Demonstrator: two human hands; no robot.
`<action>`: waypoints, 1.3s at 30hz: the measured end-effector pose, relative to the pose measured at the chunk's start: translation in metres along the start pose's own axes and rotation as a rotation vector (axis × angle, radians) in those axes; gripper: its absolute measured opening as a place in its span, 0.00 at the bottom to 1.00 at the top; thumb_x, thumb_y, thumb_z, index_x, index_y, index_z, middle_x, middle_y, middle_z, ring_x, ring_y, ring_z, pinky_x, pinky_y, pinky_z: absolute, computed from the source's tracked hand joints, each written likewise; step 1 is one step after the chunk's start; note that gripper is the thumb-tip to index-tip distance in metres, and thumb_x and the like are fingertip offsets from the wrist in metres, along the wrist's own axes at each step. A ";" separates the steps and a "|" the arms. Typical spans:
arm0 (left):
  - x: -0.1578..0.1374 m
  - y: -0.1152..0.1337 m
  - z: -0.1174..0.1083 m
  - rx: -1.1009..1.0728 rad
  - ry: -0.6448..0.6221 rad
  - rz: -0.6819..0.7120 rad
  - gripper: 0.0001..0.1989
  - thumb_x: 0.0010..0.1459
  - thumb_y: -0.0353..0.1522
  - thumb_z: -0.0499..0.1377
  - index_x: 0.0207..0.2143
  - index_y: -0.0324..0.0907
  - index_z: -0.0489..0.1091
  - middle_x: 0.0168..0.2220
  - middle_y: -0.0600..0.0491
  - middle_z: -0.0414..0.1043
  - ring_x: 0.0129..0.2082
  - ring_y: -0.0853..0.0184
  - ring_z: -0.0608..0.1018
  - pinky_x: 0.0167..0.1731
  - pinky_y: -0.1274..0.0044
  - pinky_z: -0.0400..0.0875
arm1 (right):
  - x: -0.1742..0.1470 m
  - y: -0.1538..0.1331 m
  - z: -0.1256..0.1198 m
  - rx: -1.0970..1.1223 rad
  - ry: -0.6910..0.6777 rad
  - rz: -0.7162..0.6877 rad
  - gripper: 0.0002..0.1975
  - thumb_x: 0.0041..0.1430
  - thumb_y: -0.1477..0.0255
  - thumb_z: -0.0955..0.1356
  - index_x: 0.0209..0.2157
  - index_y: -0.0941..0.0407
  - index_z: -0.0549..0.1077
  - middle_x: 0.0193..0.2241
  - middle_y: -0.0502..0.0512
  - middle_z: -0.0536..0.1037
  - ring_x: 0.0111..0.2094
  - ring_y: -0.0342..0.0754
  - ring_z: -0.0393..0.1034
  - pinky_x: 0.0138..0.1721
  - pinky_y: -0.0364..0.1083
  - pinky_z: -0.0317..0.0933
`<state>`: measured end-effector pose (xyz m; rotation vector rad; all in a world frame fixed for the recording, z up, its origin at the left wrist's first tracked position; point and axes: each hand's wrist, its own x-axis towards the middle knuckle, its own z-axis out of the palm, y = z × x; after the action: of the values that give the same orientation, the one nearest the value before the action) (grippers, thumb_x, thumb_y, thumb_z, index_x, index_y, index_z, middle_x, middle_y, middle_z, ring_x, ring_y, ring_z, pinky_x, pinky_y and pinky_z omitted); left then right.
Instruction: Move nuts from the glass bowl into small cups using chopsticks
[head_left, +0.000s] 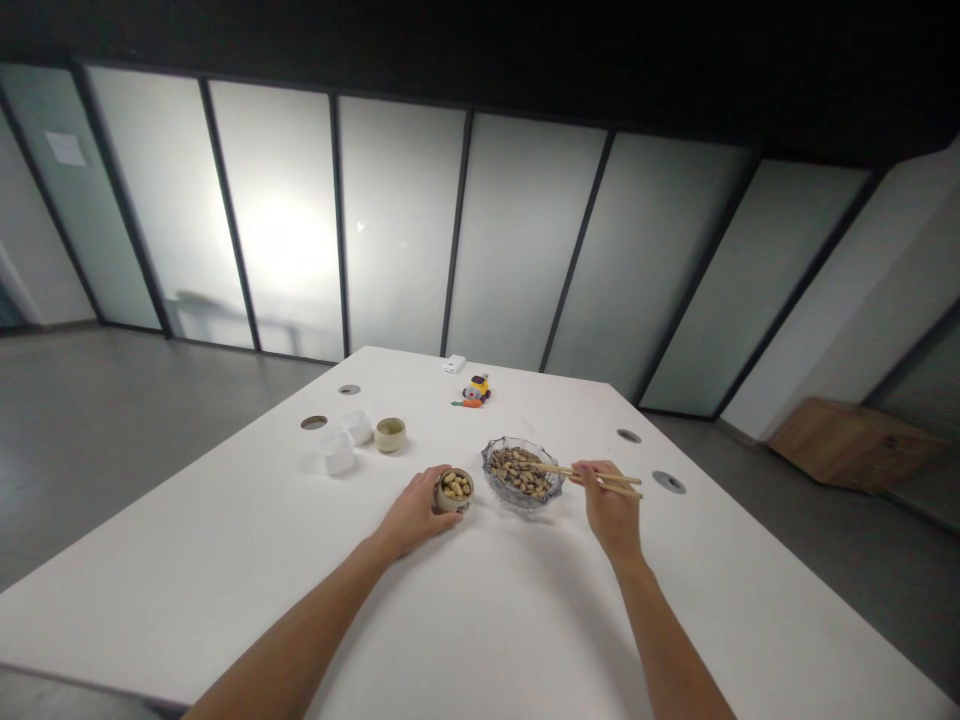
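My left hand is wrapped round the side of a small ceramic cup on the white table. Pale nuts, which look like peanuts or pistachios, fill the cup. Just to its right stands a scalloped clear glass bowl holding a heap of striped seeds. My right hand grips a pair of wooden chopsticks to the right of the bowl. Their tips reach over the bowl among the seeds; whether anything is pinched between them is too small to tell.
Left of the cup are a second ceramic cup and two clear plastic containers. Farther back lie a toy vehicle, an orange carrot-shaped piece and a white device. Several round cable holes line the table.
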<state>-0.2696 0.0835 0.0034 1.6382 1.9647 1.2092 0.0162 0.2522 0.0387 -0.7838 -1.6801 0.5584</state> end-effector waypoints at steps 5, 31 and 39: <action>0.000 -0.002 0.001 -0.003 0.004 0.005 0.38 0.49 0.34 0.72 0.63 0.45 0.67 0.61 0.44 0.74 0.61 0.49 0.74 0.64 0.59 0.67 | 0.001 -0.008 -0.006 -0.181 0.112 -0.031 0.33 0.66 0.37 0.59 0.26 0.52 0.71 0.23 0.55 0.78 0.28 0.52 0.76 0.32 0.48 0.67; 0.002 -0.003 0.002 0.031 -0.009 0.037 0.39 0.49 0.35 0.73 0.64 0.43 0.67 0.61 0.42 0.73 0.61 0.49 0.74 0.65 0.59 0.67 | -0.002 0.004 0.011 -0.075 0.032 -0.141 0.27 0.67 0.45 0.65 0.32 0.54 0.81 0.32 0.58 0.81 0.35 0.53 0.77 0.40 0.52 0.72; 0.001 -0.001 0.001 0.012 0.009 0.065 0.37 0.49 0.34 0.73 0.62 0.43 0.68 0.60 0.43 0.74 0.61 0.48 0.75 0.64 0.59 0.68 | -0.001 0.001 0.006 -0.086 0.040 -0.121 0.30 0.66 0.42 0.64 0.31 0.54 0.79 0.31 0.57 0.82 0.32 0.52 0.80 0.35 0.49 0.71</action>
<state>-0.2698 0.0848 0.0021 1.7179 1.9414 1.2331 0.0105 0.2518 0.0357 -0.7447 -1.7110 0.3860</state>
